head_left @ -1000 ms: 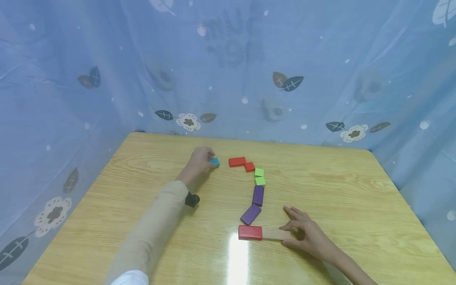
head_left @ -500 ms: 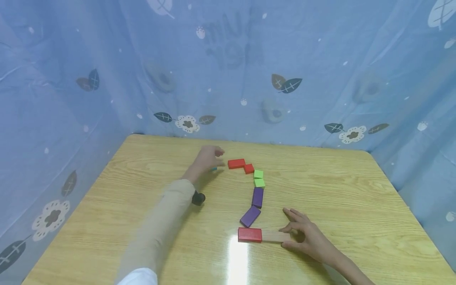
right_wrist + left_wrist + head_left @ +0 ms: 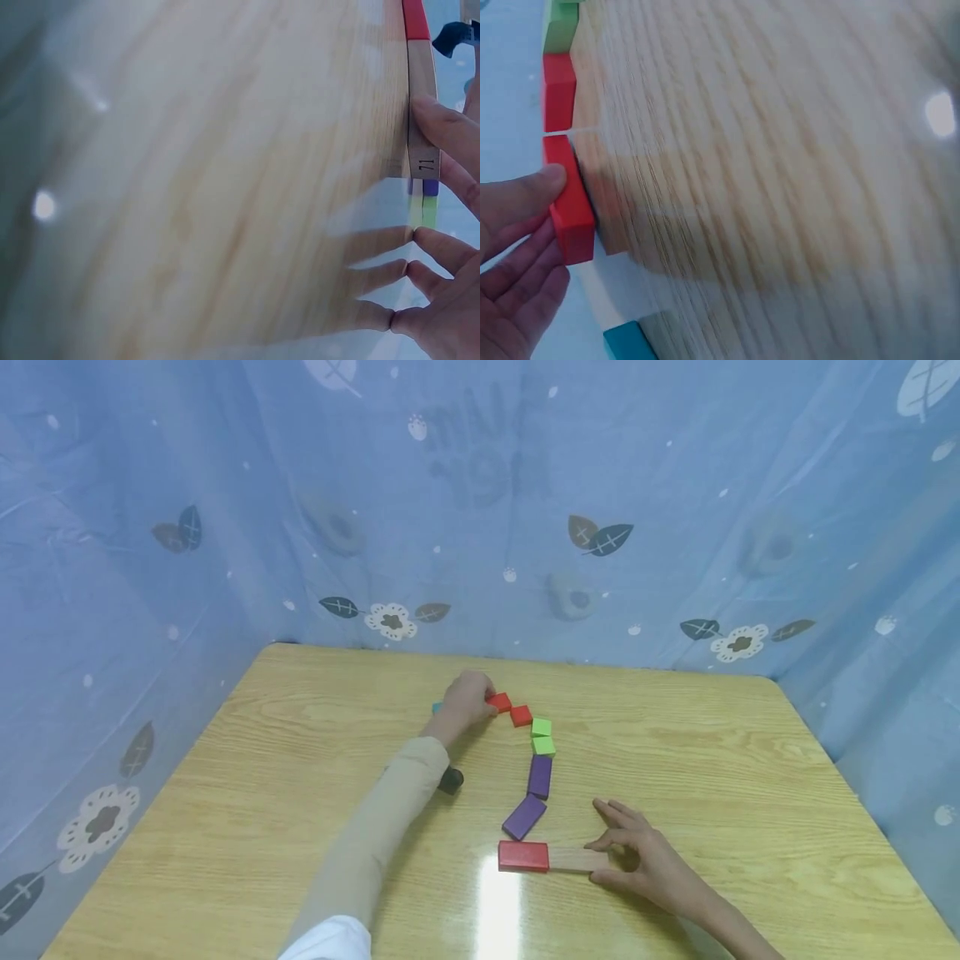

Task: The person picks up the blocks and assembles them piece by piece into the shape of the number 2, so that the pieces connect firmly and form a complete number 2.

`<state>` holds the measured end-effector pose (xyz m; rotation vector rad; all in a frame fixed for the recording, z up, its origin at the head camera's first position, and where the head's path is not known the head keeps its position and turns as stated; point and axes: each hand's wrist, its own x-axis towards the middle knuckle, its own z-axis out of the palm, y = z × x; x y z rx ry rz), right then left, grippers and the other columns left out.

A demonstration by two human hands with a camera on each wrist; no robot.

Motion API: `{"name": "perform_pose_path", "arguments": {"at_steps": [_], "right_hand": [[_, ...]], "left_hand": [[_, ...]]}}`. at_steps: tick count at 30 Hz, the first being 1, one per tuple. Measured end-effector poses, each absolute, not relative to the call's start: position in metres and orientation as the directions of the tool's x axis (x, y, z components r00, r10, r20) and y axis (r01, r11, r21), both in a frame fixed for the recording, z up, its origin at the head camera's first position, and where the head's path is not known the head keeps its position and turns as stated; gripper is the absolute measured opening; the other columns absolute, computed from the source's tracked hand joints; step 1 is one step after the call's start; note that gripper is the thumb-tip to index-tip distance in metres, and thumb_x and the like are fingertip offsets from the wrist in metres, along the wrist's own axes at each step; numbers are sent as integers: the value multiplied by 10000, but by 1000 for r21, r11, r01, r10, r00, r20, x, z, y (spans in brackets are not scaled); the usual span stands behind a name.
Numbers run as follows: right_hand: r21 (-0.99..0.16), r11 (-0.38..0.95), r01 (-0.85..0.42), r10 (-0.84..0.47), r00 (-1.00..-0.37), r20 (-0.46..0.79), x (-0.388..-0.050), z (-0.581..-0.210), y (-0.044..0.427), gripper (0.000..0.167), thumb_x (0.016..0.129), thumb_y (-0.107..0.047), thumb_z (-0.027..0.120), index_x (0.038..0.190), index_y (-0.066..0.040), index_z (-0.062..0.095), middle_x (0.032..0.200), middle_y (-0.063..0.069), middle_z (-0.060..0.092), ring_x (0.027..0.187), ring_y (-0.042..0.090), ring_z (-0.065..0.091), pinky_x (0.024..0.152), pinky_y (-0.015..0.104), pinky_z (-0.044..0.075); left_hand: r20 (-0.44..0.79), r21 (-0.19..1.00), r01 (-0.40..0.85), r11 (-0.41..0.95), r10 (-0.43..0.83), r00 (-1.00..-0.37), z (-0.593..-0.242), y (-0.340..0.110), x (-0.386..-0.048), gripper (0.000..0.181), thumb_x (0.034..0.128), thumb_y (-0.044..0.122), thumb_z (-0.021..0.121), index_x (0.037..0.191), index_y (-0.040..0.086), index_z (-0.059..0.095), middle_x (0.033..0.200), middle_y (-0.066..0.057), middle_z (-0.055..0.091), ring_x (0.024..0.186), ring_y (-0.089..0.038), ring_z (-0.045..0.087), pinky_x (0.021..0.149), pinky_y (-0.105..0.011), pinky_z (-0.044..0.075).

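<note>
My left hand (image 3: 467,697) pinches a long red block (image 3: 571,202) at the far end of a curving row, thumb on one side and fingers on the other. Part of that block is hidden behind the hand in the head view. A teal block (image 3: 630,342) lies on the table just left of it, partly covered in the head view. At the near end, my right hand (image 3: 645,864) holds a plain wooden block (image 3: 576,860) between thumb and index finger, its other fingers spread out. The block's end bears the number 71 in the right wrist view. Its left end meets a red block (image 3: 522,856).
Between the two ends run a smaller-looking red block (image 3: 521,716), two green blocks (image 3: 543,746) and two purple blocks (image 3: 539,777). All of it lies on a wood-grain table (image 3: 712,760). A blue patterned curtain (image 3: 480,510) hangs behind and at both sides.
My left hand has let go of the teal block, moved right and taken hold of the long red block. My right hand stays on the wooden block.
</note>
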<state>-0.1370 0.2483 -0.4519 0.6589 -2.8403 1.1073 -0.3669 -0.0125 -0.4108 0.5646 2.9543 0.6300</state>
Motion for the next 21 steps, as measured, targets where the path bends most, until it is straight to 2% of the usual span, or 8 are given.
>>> {"name": "perform_pose_path", "arguments": {"at_steps": [6, 15, 21], "right_hand": [[-647, 653, -394, -376, -910, 175, -137, -451, 248, 181, 743, -293, 818, 896, -272, 724, 1395, 241, 463, 1289, 499, 346, 921, 752, 302], [-655, 644, -395, -378, -909, 176, -137, -451, 249, 177, 745, -276, 819, 892, -277, 721, 1396, 251, 457, 1294, 499, 342, 929, 747, 301], [-647, 632, -426, -397, -896, 201, -137, -451, 248, 188, 741, -272, 823, 899, -263, 721, 1378, 262, 472, 1275, 515, 352, 908, 752, 315]], "left_hand": [[-17, 423, 304, 854, 342, -939, -411, -18, -360, 188, 788, 140, 786, 946, 48, 744, 988, -66, 701, 940, -222, 637, 805, -334, 535], [-24, 456, 328, 827, 380, -925, -412, -17, -350, 242, 731, 160, 837, 932, 59, 749, 966, -51, 707, 918, -205, 643, 808, -300, 532], [-35, 445, 317, 837, 370, -928, -411, -15, -346, 224, 727, 179, 845, 897, 77, 742, 943, -29, 698, 887, -191, 631, 785, -299, 528]]}}
